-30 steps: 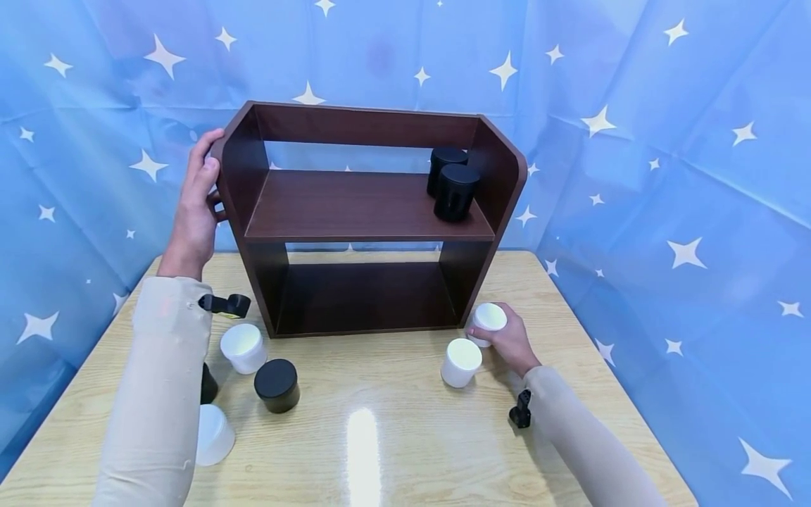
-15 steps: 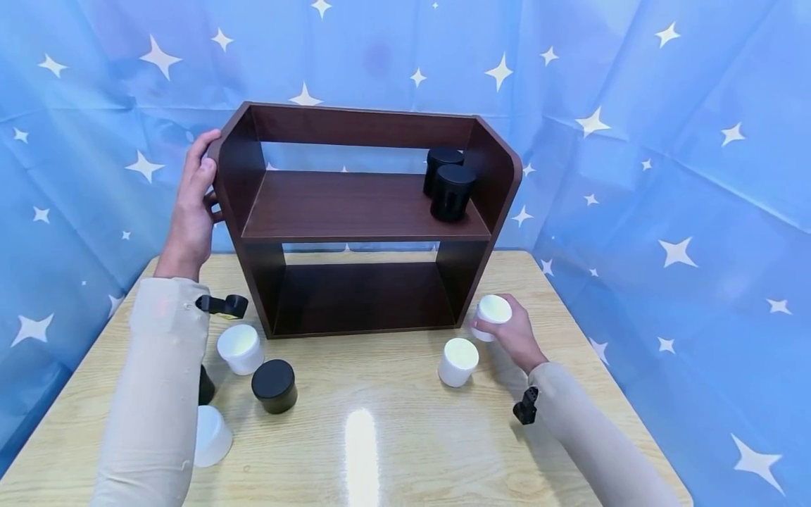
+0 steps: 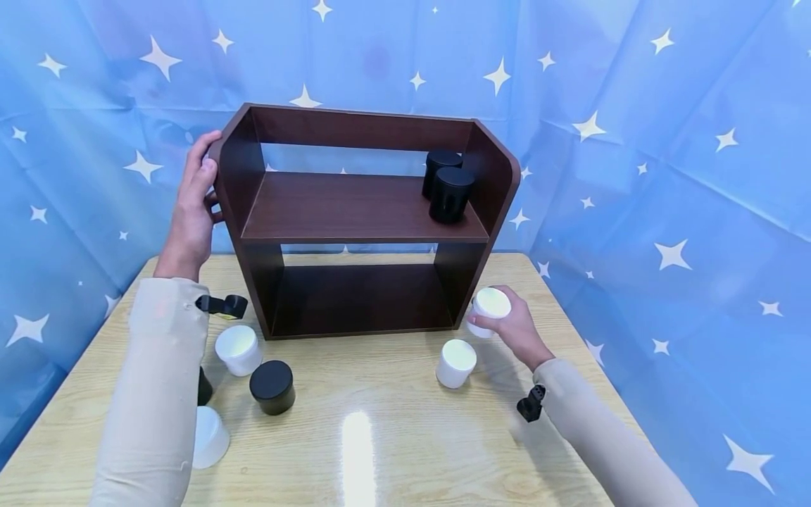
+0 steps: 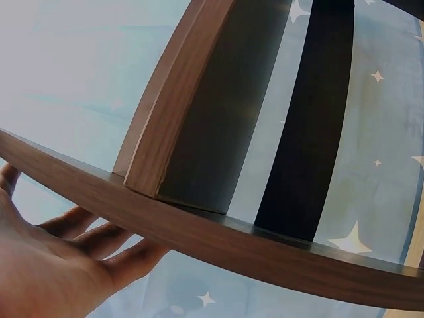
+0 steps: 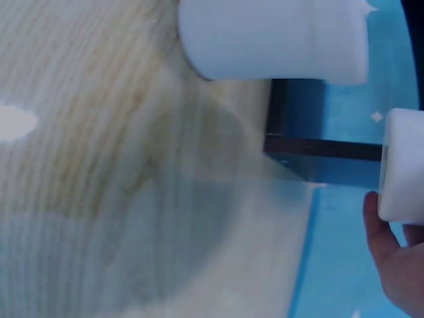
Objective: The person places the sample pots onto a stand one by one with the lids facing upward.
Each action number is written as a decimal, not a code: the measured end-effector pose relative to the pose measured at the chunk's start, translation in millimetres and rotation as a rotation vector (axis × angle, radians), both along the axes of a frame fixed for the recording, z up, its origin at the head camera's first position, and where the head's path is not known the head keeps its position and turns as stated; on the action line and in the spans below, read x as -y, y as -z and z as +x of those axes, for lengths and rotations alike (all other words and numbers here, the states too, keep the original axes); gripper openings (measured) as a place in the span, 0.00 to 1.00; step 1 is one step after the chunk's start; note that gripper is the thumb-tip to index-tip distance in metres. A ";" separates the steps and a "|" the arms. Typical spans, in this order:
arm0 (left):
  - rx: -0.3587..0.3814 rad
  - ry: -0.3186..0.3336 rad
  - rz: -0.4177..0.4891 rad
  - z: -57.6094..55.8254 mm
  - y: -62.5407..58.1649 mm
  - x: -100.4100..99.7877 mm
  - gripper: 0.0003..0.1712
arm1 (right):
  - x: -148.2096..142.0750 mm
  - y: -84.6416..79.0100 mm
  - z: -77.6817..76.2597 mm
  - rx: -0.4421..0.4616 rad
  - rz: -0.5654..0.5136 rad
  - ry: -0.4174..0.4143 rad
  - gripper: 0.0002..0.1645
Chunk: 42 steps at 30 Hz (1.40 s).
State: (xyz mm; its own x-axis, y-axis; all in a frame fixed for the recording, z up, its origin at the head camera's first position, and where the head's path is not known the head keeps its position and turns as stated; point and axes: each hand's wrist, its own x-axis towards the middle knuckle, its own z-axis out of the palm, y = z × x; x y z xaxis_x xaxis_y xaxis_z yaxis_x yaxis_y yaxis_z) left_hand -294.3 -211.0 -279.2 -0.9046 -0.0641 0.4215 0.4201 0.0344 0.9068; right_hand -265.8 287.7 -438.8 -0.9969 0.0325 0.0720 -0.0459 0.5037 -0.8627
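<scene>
Head view: the right hand point(image 3: 521, 331) grips a white jar point(image 3: 491, 303), fingers and thumb round its sides. One second ago this jar sat lower, close to the table point(image 3: 431, 451); now it is higher, with its underside apparently off the wood. I judge that the work has passed from taking hold to lifting, and that the jar is not yet set down. It is just beside the right near corner of the shelf point(image 3: 361, 208); whether they touch I cannot tell. A second white jar point(image 3: 456, 364) has stayed on the table, near and slightly left of it. Two black jars on the upper board, the near one point(image 3: 451, 196) and the far one point(image 3: 441, 167), keep their places at the right end. The left hand point(image 3: 191, 211) has stayed on the shelf's left side, presumably steadying it.

Left wrist view: that hand is spread, its fingers fairly straight against the side panel's outer face; the tips are hidden behind the board's edge.

Right wrist view: the held jar is only partly in frame, fingers against its side. The second jar looms large, apart from it. The hands are well apart.
</scene>
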 end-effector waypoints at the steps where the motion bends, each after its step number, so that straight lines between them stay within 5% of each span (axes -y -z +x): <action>1: -0.001 0.002 0.003 -0.3 0.0 0.2 0.25 | 0.3 -2.9 0.3 -0.004 0.004 -0.011 0.39; 19: -0.007 0.017 0.000 -2.8 -2.4 0.0 0.25 | 16.4 -73.9 10.5 -0.049 -0.055 -0.364 0.34; 31: -0.012 0.012 -0.006 -2.0 -1.9 1.1 0.25 | 31.9 -104.1 13.4 -0.039 -0.091 -0.505 0.31; 42: -0.011 0.011 -0.001 -1.7 0.0 2.6 0.25 | 54.9 -125.3 14.1 -0.033 -0.100 -0.524 0.32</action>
